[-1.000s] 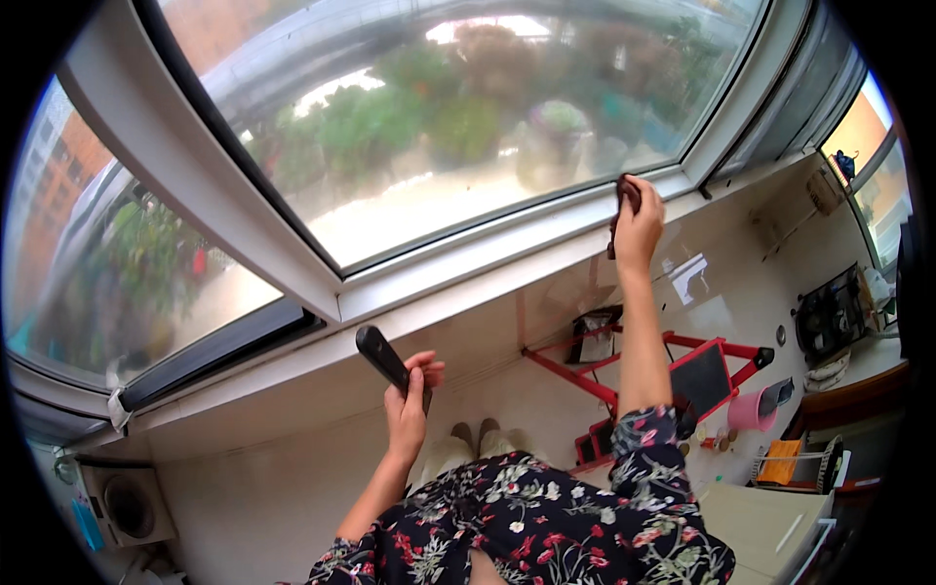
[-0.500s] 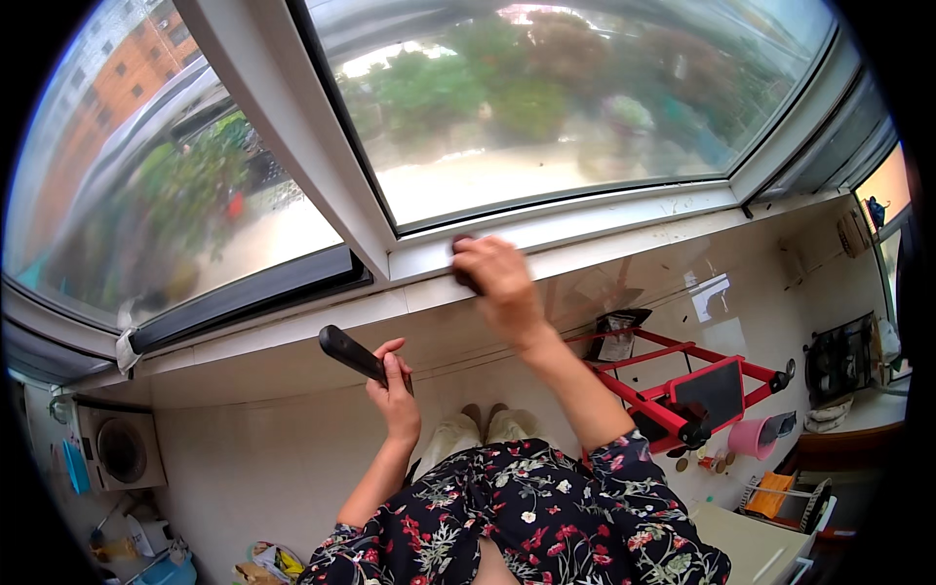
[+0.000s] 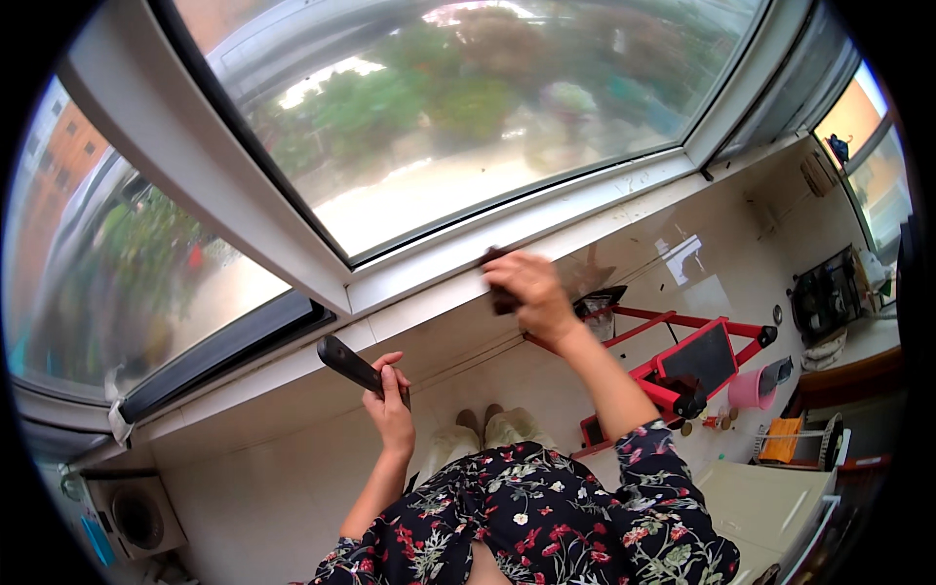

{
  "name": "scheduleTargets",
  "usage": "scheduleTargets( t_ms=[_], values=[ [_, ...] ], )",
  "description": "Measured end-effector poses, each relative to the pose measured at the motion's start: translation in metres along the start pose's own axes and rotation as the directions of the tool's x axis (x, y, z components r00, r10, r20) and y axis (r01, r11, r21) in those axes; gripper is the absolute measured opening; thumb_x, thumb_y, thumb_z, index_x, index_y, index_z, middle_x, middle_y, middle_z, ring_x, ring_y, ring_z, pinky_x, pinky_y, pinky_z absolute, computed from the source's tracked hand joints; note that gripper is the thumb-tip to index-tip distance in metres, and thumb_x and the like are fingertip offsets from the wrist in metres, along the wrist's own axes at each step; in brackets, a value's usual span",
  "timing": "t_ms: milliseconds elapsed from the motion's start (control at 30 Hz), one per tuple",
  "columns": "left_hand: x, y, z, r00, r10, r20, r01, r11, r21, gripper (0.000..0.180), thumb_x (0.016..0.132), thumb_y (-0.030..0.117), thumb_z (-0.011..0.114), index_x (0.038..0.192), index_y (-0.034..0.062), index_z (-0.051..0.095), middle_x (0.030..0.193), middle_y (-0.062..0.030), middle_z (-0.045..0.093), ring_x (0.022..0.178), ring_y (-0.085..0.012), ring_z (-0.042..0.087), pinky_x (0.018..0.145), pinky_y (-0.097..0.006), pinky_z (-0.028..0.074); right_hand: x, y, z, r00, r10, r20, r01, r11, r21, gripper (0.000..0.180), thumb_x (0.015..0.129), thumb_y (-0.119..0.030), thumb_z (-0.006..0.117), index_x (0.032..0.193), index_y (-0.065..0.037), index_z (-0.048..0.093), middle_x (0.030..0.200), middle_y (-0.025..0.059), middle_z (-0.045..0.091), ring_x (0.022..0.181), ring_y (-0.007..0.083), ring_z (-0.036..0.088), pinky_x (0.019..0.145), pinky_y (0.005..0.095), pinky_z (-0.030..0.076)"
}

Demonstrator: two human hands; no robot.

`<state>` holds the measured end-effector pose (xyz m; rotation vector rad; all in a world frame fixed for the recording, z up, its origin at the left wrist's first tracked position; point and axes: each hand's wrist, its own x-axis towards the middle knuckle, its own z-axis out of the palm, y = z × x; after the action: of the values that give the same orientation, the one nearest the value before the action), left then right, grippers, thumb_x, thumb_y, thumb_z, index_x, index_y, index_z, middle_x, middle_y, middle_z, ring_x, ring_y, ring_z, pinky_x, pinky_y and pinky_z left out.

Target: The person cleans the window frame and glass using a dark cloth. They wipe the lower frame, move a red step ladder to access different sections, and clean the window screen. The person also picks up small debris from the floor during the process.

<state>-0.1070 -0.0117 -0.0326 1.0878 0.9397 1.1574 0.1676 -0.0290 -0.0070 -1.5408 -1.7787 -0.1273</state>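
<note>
My left hand [image 3: 392,409] is closed around a long black tool [image 3: 344,360] with a rounded end. It is held in front of the window ledge, and its exact kind does not show. In my right hand [image 3: 536,297] is a dark brown pad or folded cloth [image 3: 500,294], gripped over the pale window ledge [image 3: 414,310]. That hand is slightly blurred, and whether the pad touches the ledge I cannot tell. Beyond it stands a white-framed window with a hazy glass pane [image 3: 458,127]. Dirt specks dot the ledge farther right.
A red folding step ladder [image 3: 694,356] stands to my right, beside a pink bucket [image 3: 749,392]. At the lower left is a washing machine [image 3: 139,515]. A pale cabinet [image 3: 751,507] stands at the lower right. Black padding [image 3: 219,343] lines the left window's lower edge.
The whole view has tilted and shifted. My right hand with the brown pad has moved to the right along the ledge. My left hand keeps its hold on the black tool.
</note>
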Motion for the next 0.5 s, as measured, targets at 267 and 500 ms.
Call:
scheduleTargets(
  t_ms=[267,500],
  values=[
    [0.005,-0.006,0.036,0.966,-0.075,0.247,0.046,0.992,0.118,0.025,0.101,0.021,0.046,0.111,0.0034,0.061,0.071,0.0042,0.048,0.059,-0.0021,0.037,0.052,-0.019,0.027,-0.033,0.132,-0.112,0.825,0.328,-0.461,-0.481,0.835,-0.266,0.04,0.068,0.013,0.05,0.098,-0.005,0.067,0.107,0.0097,0.067,0.107,0.0316,0.056,0.094,0.0385,0.044],
    [0.003,-0.009,0.067,0.939,-0.082,0.333,0.02,0.982,0.185,0.027,0.101,0.022,0.045,0.111,0.0019,0.062,0.071,0.0019,0.051,0.064,-0.006,0.044,0.058,-0.022,0.037,0.011,0.058,-0.087,0.84,0.225,-0.494,-0.248,0.968,0.019,0.042,0.069,0.014,0.055,0.105,-0.006,0.064,0.113,0.0116,0.064,0.111,0.0314,0.056,0.096,0.0391,0.045]
  ],
)
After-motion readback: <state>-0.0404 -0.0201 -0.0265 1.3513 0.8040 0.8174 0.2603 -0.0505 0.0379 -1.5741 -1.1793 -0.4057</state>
